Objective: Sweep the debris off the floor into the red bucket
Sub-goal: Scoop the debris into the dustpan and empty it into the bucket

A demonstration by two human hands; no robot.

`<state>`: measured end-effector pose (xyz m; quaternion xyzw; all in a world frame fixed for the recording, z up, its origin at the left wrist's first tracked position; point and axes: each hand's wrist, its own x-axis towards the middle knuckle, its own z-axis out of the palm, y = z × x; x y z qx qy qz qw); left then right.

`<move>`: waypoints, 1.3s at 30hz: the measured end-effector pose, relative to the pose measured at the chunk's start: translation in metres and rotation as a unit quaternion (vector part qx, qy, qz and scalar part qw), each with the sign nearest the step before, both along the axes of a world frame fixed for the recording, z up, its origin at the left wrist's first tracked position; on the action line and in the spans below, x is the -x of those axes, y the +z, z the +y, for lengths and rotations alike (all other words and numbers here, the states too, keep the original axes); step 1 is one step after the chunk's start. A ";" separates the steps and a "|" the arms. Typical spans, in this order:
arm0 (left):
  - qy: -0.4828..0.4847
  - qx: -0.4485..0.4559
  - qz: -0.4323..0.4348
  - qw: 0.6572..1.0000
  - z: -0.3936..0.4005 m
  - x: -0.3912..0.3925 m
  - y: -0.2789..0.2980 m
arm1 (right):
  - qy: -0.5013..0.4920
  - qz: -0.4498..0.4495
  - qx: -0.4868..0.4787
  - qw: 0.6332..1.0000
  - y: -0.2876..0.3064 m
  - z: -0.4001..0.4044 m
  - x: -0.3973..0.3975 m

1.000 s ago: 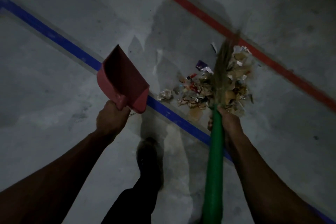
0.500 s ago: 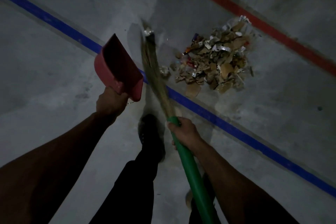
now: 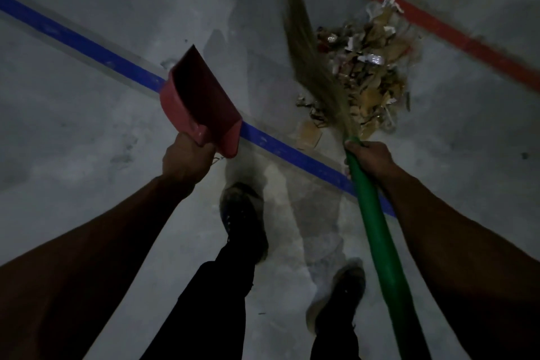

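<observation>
I'm looking down at a grey concrete floor, dimly lit, mottled with paler patches and dark scuffs. A blue painted line runs diagonally from the left edge down toward the lower right, and a red painted line crosses the upper right corner roughly parallel to it, well apart from the blue.

1. Red plastic dustpan.
2. Green-handled broom with tan straw bristles.
3. Brown, white and silvery scrap pile.
4. Grey concrete floor, blue painted stripe, red painted stripe.
</observation>
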<state>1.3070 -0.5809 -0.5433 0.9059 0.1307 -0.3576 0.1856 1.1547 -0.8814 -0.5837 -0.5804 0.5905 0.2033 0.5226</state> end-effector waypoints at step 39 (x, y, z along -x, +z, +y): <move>0.151 0.040 0.018 0.988 0.060 -0.035 0.044 | -0.067 -0.005 -0.066 0.996 0.021 0.076 -0.093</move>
